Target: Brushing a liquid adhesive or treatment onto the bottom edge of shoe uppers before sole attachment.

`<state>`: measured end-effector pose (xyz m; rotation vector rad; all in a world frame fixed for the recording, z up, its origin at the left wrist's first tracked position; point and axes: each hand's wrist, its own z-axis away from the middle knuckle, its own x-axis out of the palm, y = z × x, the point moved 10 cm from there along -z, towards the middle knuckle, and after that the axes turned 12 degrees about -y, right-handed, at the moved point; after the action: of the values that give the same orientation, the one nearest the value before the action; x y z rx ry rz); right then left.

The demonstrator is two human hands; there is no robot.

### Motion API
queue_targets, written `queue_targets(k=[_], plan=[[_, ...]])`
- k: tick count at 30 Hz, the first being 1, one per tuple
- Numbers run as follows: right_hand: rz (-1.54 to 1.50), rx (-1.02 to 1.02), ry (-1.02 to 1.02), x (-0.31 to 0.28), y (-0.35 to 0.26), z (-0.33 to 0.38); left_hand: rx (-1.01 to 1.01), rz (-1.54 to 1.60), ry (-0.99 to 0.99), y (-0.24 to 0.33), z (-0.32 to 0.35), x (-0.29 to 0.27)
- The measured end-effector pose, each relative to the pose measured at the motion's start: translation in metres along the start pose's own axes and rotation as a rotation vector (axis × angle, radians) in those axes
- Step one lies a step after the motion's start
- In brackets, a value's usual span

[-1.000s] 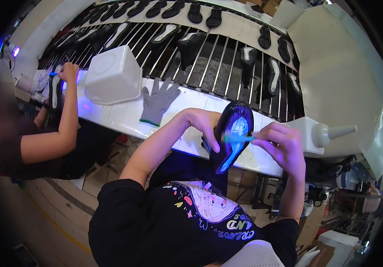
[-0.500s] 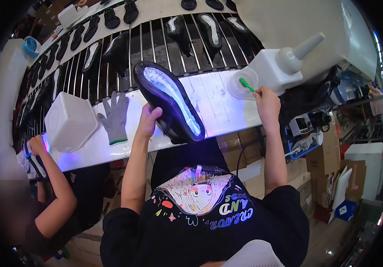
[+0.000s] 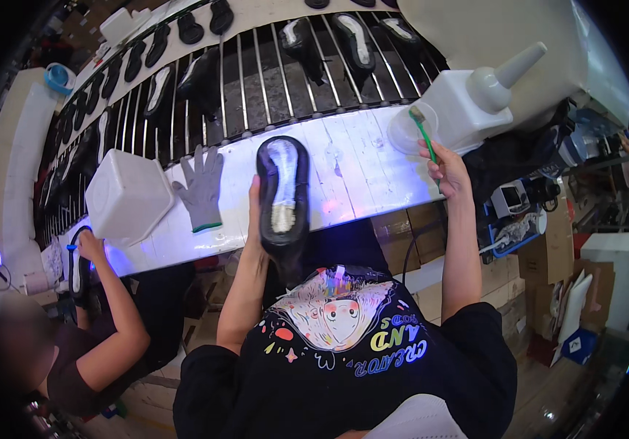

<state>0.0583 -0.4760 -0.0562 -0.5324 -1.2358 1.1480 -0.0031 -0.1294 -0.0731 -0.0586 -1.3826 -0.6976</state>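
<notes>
My left hand [image 3: 254, 223] grips a black shoe [image 3: 301, 212] from its left side, held upright over the table edge with its underside facing me. A glossy white strip runs down the shoe's recessed underside, with a rough yellowish patch at the near end. In my right hand [image 3: 450, 172] is a small green-handled brush [image 3: 426, 138], pinched by the handle. Its bristle end is at a round translucent cup [image 3: 400, 138]. Beside the cup stands a white squeeze bottle [image 3: 455, 101] with a long tapered nozzle. My left fingers are partly hidden behind the shoe.
A grey glove [image 3: 201, 192] and a white plastic container [image 3: 128, 196] rest on the white table [image 3: 351, 192]. Beyond runs a rack of metal rods [image 3: 262, 77] carrying several black shoes. At left, a co-worker's hand [image 3: 91, 246] holds a blue-handled tool over another shoe.
The shoe has turned from slanted to nearly upright, its far end tipping away from the rack and lower. My right hand has rotated, the brush now pointing up and left at the cup.
</notes>
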Motion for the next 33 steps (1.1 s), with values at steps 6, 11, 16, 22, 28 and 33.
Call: queue_targets(k=[6, 11, 16, 22, 28, 33], plan=[[0.195, -0.325, -0.110, 0.092, -0.087, 0.005, 0.016, -0.300, 0.007, 0.003, 0.001, 0.056], [0.657, -0.468, -0.301, 0.200, -0.119, 0.058, 0.086, -0.491, -0.070, 0.014, 0.004, 0.097], [0.997, -0.457, -0.535, 0.248, -0.100, 0.092, 0.178, -0.643, -0.096, 0.028, 0.006, 0.111], [1.055, -0.467, -0.425, 0.248, -0.098, 0.089, 0.199, -0.659, -0.167, 0.030, 0.009, 0.126], [1.052, -0.570, -0.311, 0.245, -0.112, 0.071, 0.228, -0.700, -0.219, 0.026, 0.016, 0.139], [1.050, -0.616, -0.294, 0.255, -0.123, 0.058, 0.336, -1.080, -0.171, 0.033, 0.023, 0.139]])
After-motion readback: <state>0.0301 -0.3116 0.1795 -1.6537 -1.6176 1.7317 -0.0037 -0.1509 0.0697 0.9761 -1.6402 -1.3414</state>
